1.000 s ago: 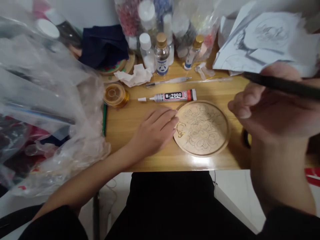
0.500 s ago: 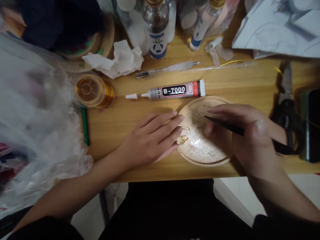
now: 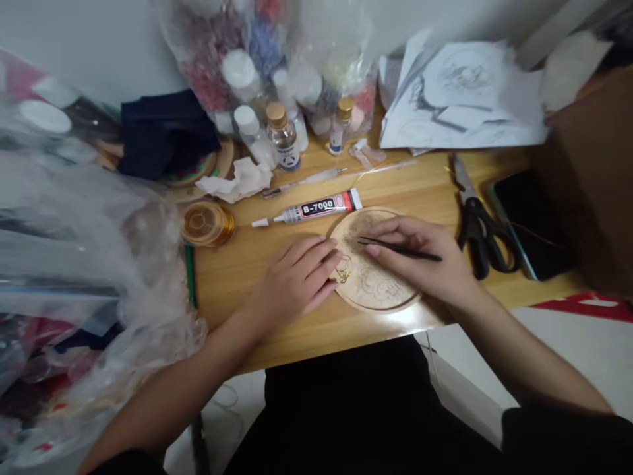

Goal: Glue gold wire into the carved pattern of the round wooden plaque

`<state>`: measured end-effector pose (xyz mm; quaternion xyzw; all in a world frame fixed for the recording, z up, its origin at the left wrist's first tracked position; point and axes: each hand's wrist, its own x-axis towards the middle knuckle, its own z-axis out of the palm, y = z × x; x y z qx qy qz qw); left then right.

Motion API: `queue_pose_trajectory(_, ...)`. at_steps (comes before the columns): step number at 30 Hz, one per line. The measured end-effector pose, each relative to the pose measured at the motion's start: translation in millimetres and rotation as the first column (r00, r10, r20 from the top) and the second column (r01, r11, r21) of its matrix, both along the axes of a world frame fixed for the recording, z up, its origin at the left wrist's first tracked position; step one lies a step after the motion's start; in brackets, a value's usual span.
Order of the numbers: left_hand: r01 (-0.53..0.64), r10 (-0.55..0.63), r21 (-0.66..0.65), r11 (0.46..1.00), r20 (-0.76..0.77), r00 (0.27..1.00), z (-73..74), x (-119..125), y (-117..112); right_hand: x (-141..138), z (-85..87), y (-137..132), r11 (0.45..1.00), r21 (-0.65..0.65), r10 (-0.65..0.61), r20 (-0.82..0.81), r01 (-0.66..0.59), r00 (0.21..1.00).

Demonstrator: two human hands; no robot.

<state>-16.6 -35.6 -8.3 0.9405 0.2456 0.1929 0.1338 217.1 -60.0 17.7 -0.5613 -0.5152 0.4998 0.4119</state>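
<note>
A round pale wooden disc (image 3: 347, 230) lies on the table with pencil-like floral line drawings on its face. Near its left side sits a small piece of bent gold wire (image 3: 343, 275). My left hand (image 3: 302, 276) rests flat, fingers stretched out, with the fingertips at the disc's left edge beside the wire. In my right hand (image 3: 428, 257) is a pair of black tweezers (image 3: 403, 250), held like a pen. Their tips point left over the upper drawing; whether they touch the surface I cannot tell. Just above the disc lies a B-7000 glue tube (image 3: 319, 206).
A spool of gold wire (image 3: 205, 223) and a green pen (image 3: 190, 277) are on the left, near a plastic bag (image 3: 143, 244). Bottles (image 3: 285, 138), crumpled tissue (image 3: 240, 181) and papers (image 3: 465, 99) line the back. Scissors (image 3: 477, 221) and a phone (image 3: 531, 224) lie right.
The camera view has tilted up and widened, showing more of the table's back and right. My left hand stays at the disc's edge, and my right hand still holds the tweezers over it.
</note>
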Motion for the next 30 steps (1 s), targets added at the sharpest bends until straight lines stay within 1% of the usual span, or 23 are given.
queue_pose_trajectory(2, -0.003, 0.003, 0.022, 1.0, 0.007, 1.0, -0.4, 1, 0, -4, -0.9, -14, 0.999, 0.044, -0.027, 0.035, 0.026, 0.999)
queue_pose_trajectory(5, -0.007, 0.007, 0.061, 0.998, -0.001, 1.0, -0.3, 2, -1, -13, -7.6, -33, 0.984, 0.152, -0.1, 0.028, 0.095, 0.995)
queue_pose_trajectory(8, -0.005, 0.004, 0.087, 0.996, 0.007, 1.0, -0.8, 2, -1, -22, -14.8, -42, 0.963, 0.231, -0.166, 0.102, 0.139, 0.981)
queue_pose_trajectory(11, -0.005, 0.005, 0.064, 0.998, 0.003, 1.0, -1.4, 2, 0, -28, -18.2, -44, 0.925, 0.355, -0.234, 0.255, 0.134, 0.938)
queue_pose_trajectory(13, -0.009, 0.009, 0.046, 0.999, 0.003, 1.0, -1.5, 2, 0, -30, -19.3, -45, 0.895, 0.429, -0.277, 0.323, 0.121, 0.905)
queue_pose_trajectory(18, -0.003, 0.003, 0.051, 0.999, 0.01, 1.0, -2.2, 3, 0, -35, -23.6, -62, 0.825, 0.551, -0.381, 0.38, 0.125, 0.843)
queue_pose_trajectory(23, 0.003, -0.003, 0.084, 0.996, 0.01, 1.0, -3.1, 3, 2, -39, -30.5, -78, 0.77, 0.627, -0.451, 0.409, 0.114, 0.794)
queue_pose_trajectory(30, 0.005, -0.006, 0.096, 0.995, 0.004, 1.0, -3.7, 2, 2, -41, -32.8, -76, 0.73, 0.674, -0.497, 0.413, 0.111, 0.763)
